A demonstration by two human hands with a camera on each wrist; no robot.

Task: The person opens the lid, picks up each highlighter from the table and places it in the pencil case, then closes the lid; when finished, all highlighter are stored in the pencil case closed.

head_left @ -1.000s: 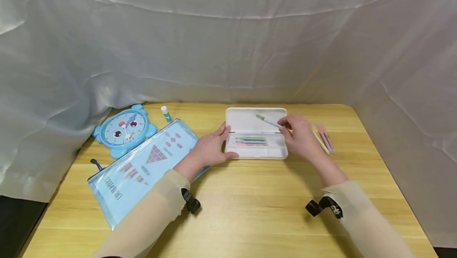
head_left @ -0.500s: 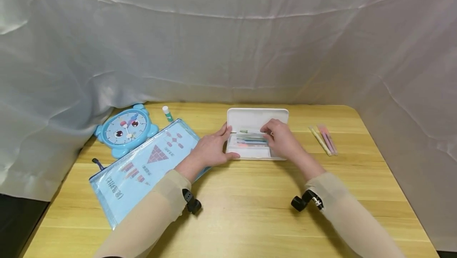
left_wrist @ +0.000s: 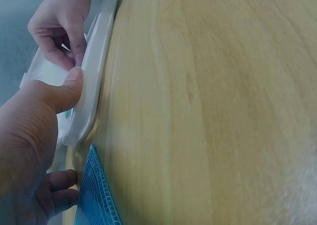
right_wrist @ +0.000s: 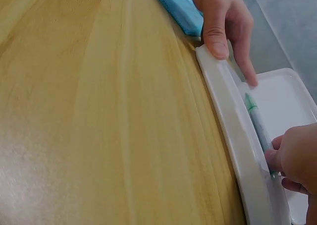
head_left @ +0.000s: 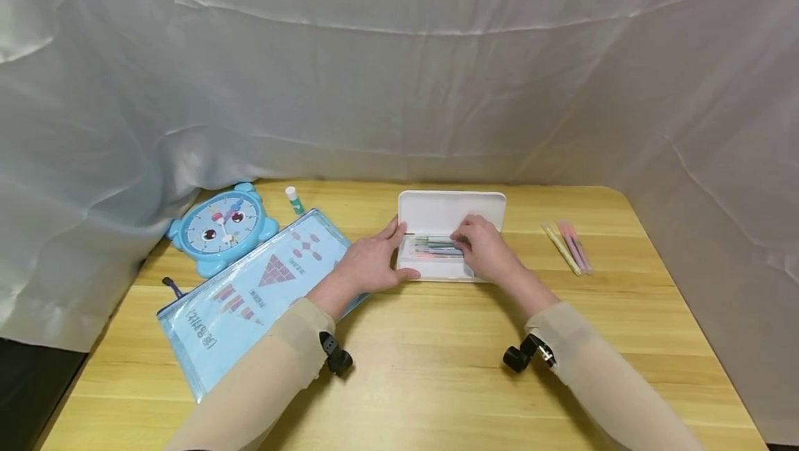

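Note:
A white pencil case (head_left: pixel 444 269) lies with its lid raised on the table, several pastel pens (head_left: pixel 431 252) inside its tray. My left hand (head_left: pixel 368 260) holds the case by its left end, thumb on the front rim and fingers toward the hinge. In the right wrist view, a green-tipped pen (right_wrist: pixel 256 117) lies lengthwise within the case. The fingers of my right hand (head_left: pixel 488 250) pinch this pen near its right end, low in the tray. In the left wrist view, the case wall (left_wrist: pixel 94 76) hides most of the contents.
Yellow pens (head_left: pixel 562 248) and pink-purple pens (head_left: pixel 574 246) lie right of the case. To the left are a blue zip pouch (head_left: pixel 275 284), partly under my left forearm, a blue toy clock (head_left: pixel 218 229) and a glue stick (head_left: pixel 293 200). A grey curtain (head_left: pixel 399 76) hangs behind.
My right hand has carried the green pen from above the case's right side leftward and down into the tray. My left hand has stayed at the case's left end.

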